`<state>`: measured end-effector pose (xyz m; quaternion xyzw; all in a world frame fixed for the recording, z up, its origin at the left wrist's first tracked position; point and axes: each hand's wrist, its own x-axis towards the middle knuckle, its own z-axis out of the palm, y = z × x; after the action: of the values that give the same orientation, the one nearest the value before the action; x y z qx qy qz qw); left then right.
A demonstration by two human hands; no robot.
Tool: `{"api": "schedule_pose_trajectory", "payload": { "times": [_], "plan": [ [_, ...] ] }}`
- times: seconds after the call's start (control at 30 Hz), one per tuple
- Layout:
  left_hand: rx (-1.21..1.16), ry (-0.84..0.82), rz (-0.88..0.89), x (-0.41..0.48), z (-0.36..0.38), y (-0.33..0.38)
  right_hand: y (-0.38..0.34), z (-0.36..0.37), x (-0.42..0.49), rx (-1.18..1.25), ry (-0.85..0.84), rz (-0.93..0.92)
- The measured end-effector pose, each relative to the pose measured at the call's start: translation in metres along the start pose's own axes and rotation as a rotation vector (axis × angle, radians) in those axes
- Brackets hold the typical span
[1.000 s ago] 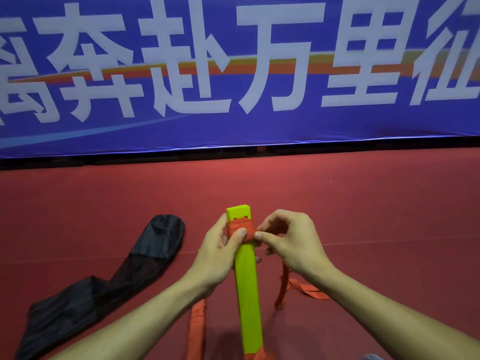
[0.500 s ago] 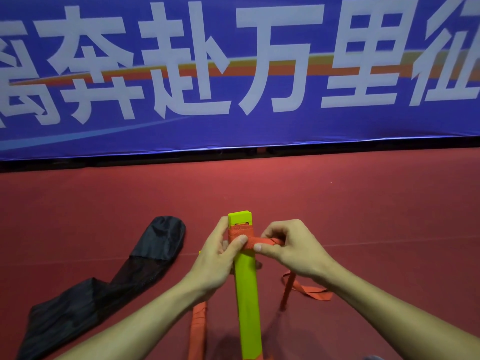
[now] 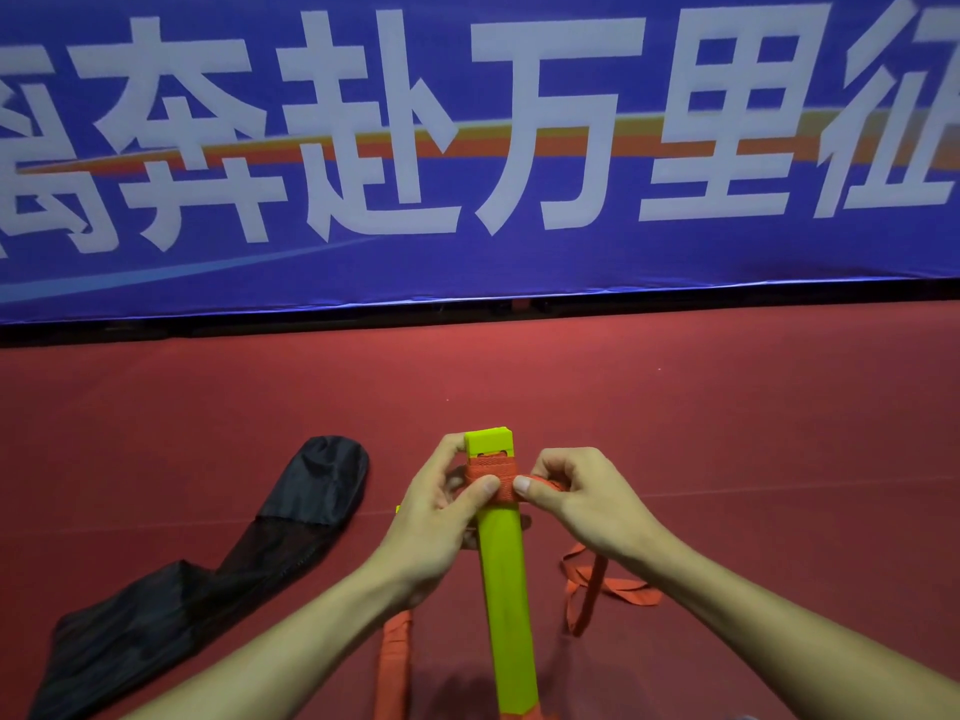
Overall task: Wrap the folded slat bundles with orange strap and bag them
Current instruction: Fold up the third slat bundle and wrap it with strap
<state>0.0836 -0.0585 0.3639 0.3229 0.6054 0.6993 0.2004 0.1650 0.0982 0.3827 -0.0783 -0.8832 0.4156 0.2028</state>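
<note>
Left hand (image 3: 436, 517) grips my lime slat bundle (image 3: 506, 605) w/ thumb pressing the orange strap (image 3: 491, 472) wrapped near its top; right hand (image 3: 582, 504) pinches the strap's free end. Black bag (image 3: 218, 569) lies on red floor (image 3: 727, 433), left of bundle.

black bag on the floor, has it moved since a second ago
No. The black bag lies where it was, its rounded end the same gap short of the lower edge of the blue banner.

a blue banner (image 3: 519, 262) with large white characters and an orange stripe spans the back. red floor (image 3: 727, 407) lies below it.
</note>
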Motion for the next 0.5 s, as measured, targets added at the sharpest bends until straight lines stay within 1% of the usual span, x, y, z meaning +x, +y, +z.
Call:
{"api": "schedule_pose_trajectory", "payload": {
  "times": [0.13,0.23,0.3,0.4,0.5],
  "plan": [
    [-0.028,0.018,0.01,0.003,0.0,0.001,0.002,0.001,0.0,0.039,-0.005,0.011],
    [0.007,0.027,0.046,0.002,0.001,0.001,-0.001,0.002,-0.002,0.132,-0.063,-0.01],
    [0.034,0.023,0.075,0.001,0.002,0.002,-0.005,0.0,-0.004,0.237,-0.092,-0.006],
    [0.092,0.01,0.128,0.0,0.0,0.003,-0.006,0.0,-0.007,0.389,-0.069,0.034],
    [0.22,-0.001,0.224,0.002,-0.002,0.003,-0.008,0.001,-0.008,0.452,0.003,0.045]
  ]
}}
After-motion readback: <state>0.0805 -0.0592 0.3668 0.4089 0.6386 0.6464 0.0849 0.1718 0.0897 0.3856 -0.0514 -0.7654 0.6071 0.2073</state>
